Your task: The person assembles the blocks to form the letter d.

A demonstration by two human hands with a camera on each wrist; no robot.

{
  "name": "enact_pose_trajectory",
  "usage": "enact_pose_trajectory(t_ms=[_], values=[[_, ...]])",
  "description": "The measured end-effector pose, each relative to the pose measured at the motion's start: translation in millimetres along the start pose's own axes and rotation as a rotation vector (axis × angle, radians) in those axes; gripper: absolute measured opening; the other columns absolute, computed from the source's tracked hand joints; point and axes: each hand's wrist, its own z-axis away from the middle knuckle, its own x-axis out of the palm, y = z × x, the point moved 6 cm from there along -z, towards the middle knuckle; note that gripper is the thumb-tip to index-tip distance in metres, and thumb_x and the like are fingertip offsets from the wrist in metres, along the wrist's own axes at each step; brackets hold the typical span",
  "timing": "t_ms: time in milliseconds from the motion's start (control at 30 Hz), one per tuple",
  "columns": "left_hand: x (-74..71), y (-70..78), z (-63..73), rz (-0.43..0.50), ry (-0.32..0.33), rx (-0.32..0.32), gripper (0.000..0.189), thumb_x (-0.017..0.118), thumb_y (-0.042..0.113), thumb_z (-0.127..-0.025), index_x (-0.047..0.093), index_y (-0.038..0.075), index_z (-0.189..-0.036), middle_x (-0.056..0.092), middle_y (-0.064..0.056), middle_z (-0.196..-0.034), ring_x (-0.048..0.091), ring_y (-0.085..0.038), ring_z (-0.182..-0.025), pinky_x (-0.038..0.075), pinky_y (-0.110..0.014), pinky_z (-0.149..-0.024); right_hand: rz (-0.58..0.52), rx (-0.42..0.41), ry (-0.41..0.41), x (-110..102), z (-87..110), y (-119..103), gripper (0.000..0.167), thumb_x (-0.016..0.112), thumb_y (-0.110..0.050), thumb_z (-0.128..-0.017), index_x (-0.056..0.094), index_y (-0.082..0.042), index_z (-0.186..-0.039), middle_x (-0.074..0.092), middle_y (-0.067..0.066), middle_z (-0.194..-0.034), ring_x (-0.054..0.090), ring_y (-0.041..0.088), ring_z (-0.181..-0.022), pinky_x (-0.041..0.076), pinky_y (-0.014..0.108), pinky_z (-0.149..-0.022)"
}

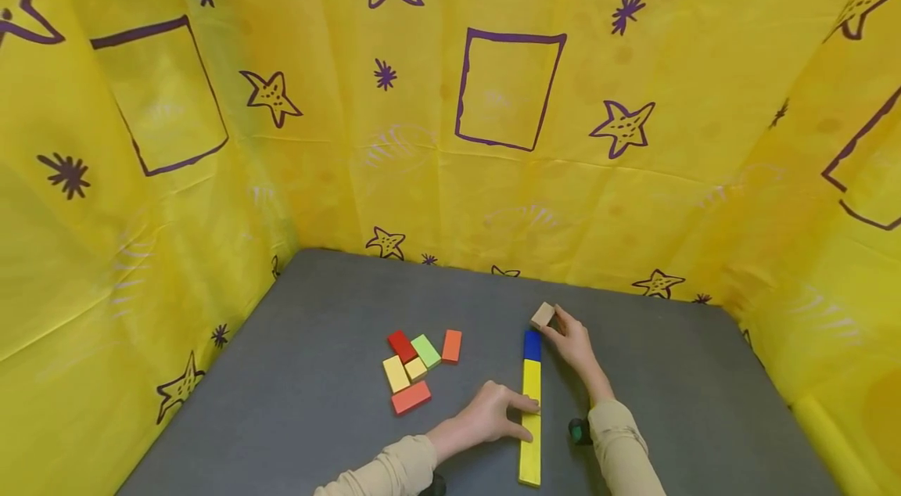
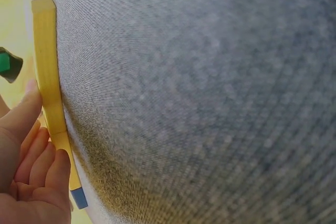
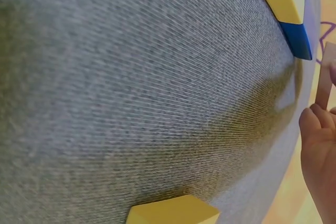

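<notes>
Yellow blocks (image 1: 531, 457) lie end to end in a straight row, with a blue block (image 1: 532, 346) at the far end. My left hand (image 1: 487, 414) rests on the row near a seam between the yellow blocks. In the left wrist view, its thumb touches the yellow block (image 2: 46, 51) and the other fingers bend loosely beside it. Just beyond the blue block, my right hand (image 1: 576, 343) pinches a small plain wooden block (image 1: 543, 315) between thumb and fingers. The right wrist view shows that wooden block (image 3: 326, 77) held off the table, apart from the blue block (image 3: 296, 40).
Left of the row lies a loose group: a red block (image 1: 402, 345), a green block (image 1: 426, 350), an orange block (image 1: 452, 346), a pale yellow block (image 1: 396, 374), a small yellow block (image 1: 416, 368) and a coral block (image 1: 411, 398). Yellow patterned cloth (image 1: 422, 183) surrounds the grey table (image 1: 317, 371).
</notes>
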Motion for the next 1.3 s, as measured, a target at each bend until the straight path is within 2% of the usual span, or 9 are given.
enact_pose_trajectory(t_ms=[267, 567, 1033, 1300], values=[[0.6, 2.9, 0.9, -0.017, 0.0, 0.021, 0.042, 0.08, 0.029, -0.074, 0.071, 0.016, -0.113, 0.07, 0.009, -0.11, 0.059, 0.004, -0.106, 0.047, -0.013, -0.088, 0.058, -0.008, -0.035, 4, -5.1, 2, 0.059, 0.058, -0.004, -0.092, 0.029, 0.018, -0.139, 0.033, 0.036, -0.142, 0.039, 0.046, -0.129, 0.037, 0.051, -0.102], [3.3, 5.5, 0.4, -0.034, -0.002, 0.038, 0.041, 0.079, 0.03, -0.074, 0.071, 0.017, -0.112, 0.07, 0.009, -0.11, 0.059, 0.006, -0.105, 0.046, -0.01, -0.085, -0.014, -0.01, -0.136, 12, -5.4, 3, 0.059, 0.053, 0.01, -0.089, 0.023, 0.019, -0.14, 0.026, 0.037, -0.144, 0.031, 0.046, -0.132, 0.034, 0.047, -0.102], [-1.4, 7.6, 1.2, -0.06, 0.017, 0.073, 0.039, 0.08, 0.028, -0.075, 0.072, 0.016, -0.111, 0.07, 0.008, -0.11, 0.059, 0.005, -0.105, 0.045, -0.007, -0.084, -0.016, 0.017, -0.222, 19, -12.7, -2, 0.059, 0.05, 0.01, -0.09, 0.022, 0.018, -0.141, 0.025, 0.035, -0.145, 0.03, 0.045, -0.133, 0.032, 0.049, -0.104], [-2.6, 5.8, 1.7, -0.058, 0.01, 0.064, 0.039, 0.079, 0.028, -0.075, 0.072, 0.016, -0.112, 0.07, 0.007, -0.11, 0.059, 0.006, -0.105, 0.045, -0.007, -0.084, -0.031, 0.015, -0.247, 21, -13.1, -5, 0.059, 0.05, 0.011, -0.089, 0.022, 0.019, -0.141, 0.024, 0.036, -0.145, 0.029, 0.046, -0.134, 0.031, 0.05, -0.106]])
